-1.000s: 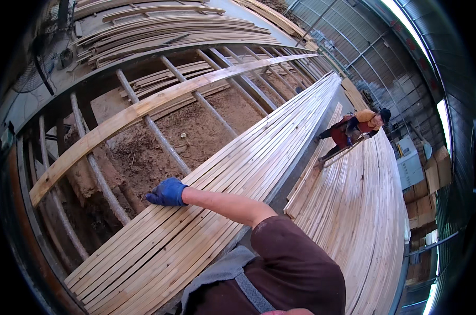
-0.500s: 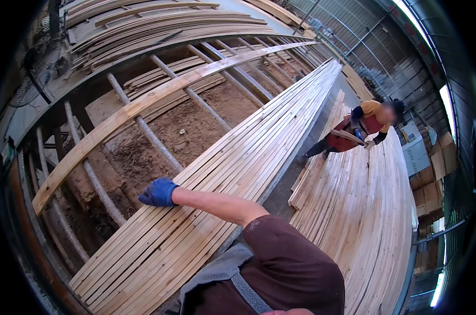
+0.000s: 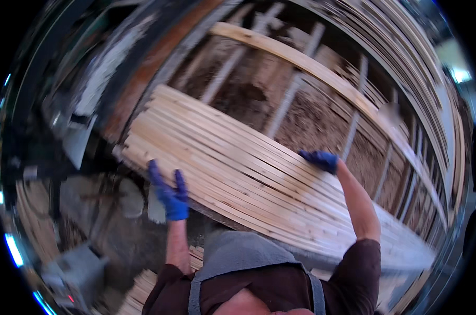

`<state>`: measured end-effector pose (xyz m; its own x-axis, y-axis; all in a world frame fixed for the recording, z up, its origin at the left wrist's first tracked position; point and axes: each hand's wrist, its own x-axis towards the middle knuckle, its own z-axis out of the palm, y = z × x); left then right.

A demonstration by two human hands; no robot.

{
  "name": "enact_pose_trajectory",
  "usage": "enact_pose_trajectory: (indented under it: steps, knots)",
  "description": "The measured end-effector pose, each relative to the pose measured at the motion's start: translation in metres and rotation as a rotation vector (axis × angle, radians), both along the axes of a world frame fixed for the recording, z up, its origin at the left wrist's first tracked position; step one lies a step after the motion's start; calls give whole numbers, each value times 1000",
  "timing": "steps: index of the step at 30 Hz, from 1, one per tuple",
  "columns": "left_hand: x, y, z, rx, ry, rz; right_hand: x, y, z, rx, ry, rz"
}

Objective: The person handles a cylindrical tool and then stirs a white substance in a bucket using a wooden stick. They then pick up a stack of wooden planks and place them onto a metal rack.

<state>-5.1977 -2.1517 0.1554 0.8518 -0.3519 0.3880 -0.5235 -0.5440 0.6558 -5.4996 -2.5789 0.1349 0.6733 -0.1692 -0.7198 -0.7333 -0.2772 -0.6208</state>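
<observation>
Many thin pale wooden slats (image 3: 238, 163) lie side by side in one flat layer, their long axis running from upper left down to lower right across the head view; the near ends point toward the upper left, and the far ends fade out at the lower right rim. This layer rests on a frame of crossbars (image 3: 288, 100) over a bed of brown sawdust (image 3: 316, 123). One broader plank (image 3: 322, 73) lies beyond it, pointing much the same way.

Both hands wear blue gloves. The left hand (image 3: 170, 195) is raised at the near edge of the layer close to the slat ends, fingers spread and straight, palm toward the wood, gripping nothing. The right hand (image 3: 320, 160) reaches across with the arm stretched out, resting on top of the slats at the far edge; its fingers look curled over the wood, though blur hides whether they clasp a slat.

No labels or signs can be made out.
</observation>
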Motion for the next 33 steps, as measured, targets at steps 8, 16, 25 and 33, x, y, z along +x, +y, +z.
enact_pose_trajectory:
  steps: [8,16,25,33]
  knots:
    - [-14,-24,-6,-16,-137,214,-33,-31,-89,360,-73,-95]
    - [5,-65,7,-80,-105,190,-4,-72,-73,239,-16,-119]
    - [-2,-70,3,-255,-7,205,-22,-66,-74,87,-248,38]
    - [50,-30,-2,-318,-98,285,74,8,-13,273,-39,-207]
